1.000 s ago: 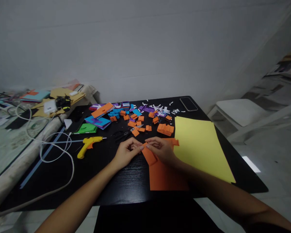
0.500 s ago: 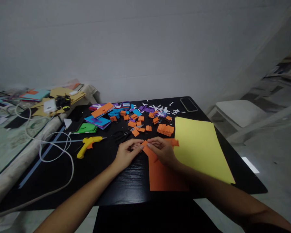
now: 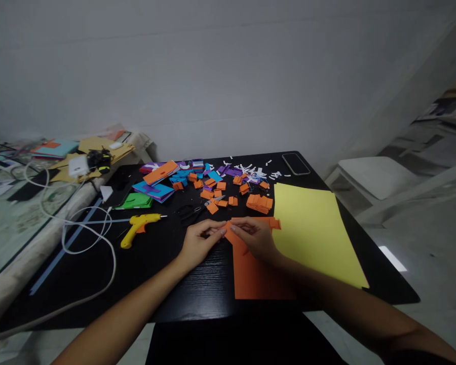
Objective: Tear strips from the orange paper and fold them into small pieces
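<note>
An orange paper sheet (image 3: 256, 276) lies on the black table (image 3: 197, 284) in front of me. My left hand (image 3: 199, 242) pinches the sheet's upper left corner with its fingers closed. My right hand (image 3: 255, 238) rests on the sheet's top edge, fingertips pressed down on the paper beside the left hand. A large yellow sheet (image 3: 313, 230) lies just to the right of my right hand, partly overlapping the orange one.
A yellow glue gun (image 3: 139, 226) with a white cable (image 3: 99, 243) lies left of my hands. Black scissors (image 3: 192, 211), small orange folded pieces (image 3: 259, 202), blue, purple and green paper scraps (image 3: 155, 190) and a phone (image 3: 295, 163) sit farther back.
The folded-up flap of the orange sheet under my right hand has been laid flatter; both hands stay at the sheet's top corner with only small finger movements.
</note>
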The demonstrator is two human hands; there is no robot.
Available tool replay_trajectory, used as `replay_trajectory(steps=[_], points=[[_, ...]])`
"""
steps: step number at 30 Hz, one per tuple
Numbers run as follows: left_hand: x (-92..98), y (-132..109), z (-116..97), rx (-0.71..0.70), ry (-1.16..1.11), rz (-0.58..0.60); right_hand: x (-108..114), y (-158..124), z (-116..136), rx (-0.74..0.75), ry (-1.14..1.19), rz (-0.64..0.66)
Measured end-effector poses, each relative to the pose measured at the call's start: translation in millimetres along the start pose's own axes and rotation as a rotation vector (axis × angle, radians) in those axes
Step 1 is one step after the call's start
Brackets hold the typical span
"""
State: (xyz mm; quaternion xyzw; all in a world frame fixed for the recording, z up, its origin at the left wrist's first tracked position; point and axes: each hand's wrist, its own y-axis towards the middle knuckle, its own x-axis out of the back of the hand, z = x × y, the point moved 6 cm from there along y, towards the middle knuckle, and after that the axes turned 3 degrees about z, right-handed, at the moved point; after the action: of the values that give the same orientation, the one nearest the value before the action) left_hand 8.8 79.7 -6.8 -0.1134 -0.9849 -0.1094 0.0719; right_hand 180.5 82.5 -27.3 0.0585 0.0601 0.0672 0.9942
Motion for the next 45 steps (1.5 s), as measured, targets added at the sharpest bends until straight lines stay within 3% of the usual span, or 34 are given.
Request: replay_trajectory(steps=[6, 13, 21, 29, 39, 45], points=[[-2.7, 1.8, -2.0, 0.061, -0.053, 0.01, -3.2, -1.7, 2.4, -0.023, -0.025, 0.033], [-5.7, 3.2, 2.2, 0.144, 0.006, 0.16, -7.6, -2.8, 3.4, 0.009, -0.067, 0.088], [-3.1, 4.5, -0.9, 0.113, 0.06, 0.137, -7.8, -1.9, 3.7, 0.055, -0.112, 0.092], [-5.6, 6.2, -1.7, 0.15, 0.025, 0.188, -9.9, -2.5, -2.4, 0.042, -0.115, 0.135], [31.1, 14.9, -7.4, 0.013, 0.125, -0.08, -0.6, 5.2, -0.8, 0.025, -0.172, 0.102], [36.0, 14.7, -13.2, -0.066, 0.248, -0.115, 1.6, 6.3, 4.7, 0.062, -0.284, 0.139]])
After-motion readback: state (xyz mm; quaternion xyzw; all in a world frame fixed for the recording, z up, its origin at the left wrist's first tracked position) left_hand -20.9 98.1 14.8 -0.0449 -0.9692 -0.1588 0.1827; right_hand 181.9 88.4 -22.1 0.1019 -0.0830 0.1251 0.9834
